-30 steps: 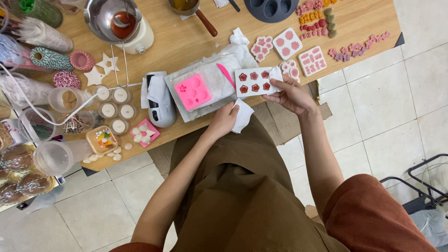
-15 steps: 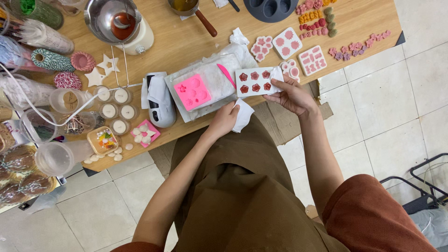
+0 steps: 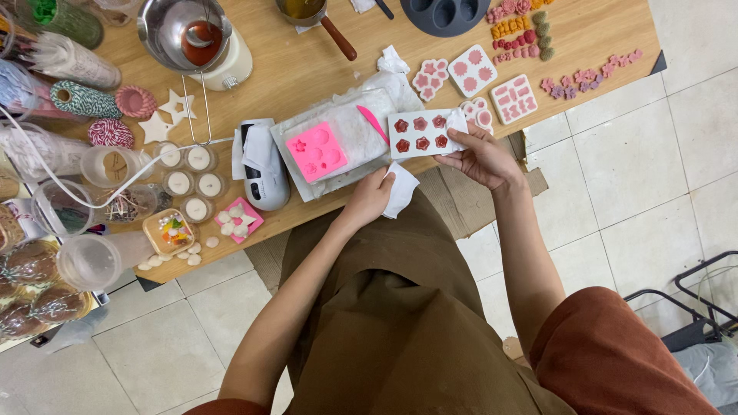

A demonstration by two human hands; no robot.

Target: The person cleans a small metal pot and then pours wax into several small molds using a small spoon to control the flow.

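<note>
Wooden worktable [image 3: 323, 58] crowded with moulds and wax shapes.
White mould tray [image 3: 419, 134] of dark red flowers, at the near edge, pinched by the right hand [image 3: 480, 157]; left hand [image 3: 369, 198] clutches a white tissue [image 3: 401, 188] — likely wiping next, gently.

The scene is evenly and brightly lit by soft, diffuse light; no single source can be placed. Only faint, short shadows are cast beneath the arms and along the near edge of the light wooden table [image 3: 307, 65]. A mild sheen is noted on the pale glazed floor tiles [image 3: 653, 177], and a bright reflection on the round steel bowl [image 3: 184, 27] at the top. Focus is held sharp across the centre. Slight softening and wide-angle stretching are observed toward the left edge and lower corners.
</note>
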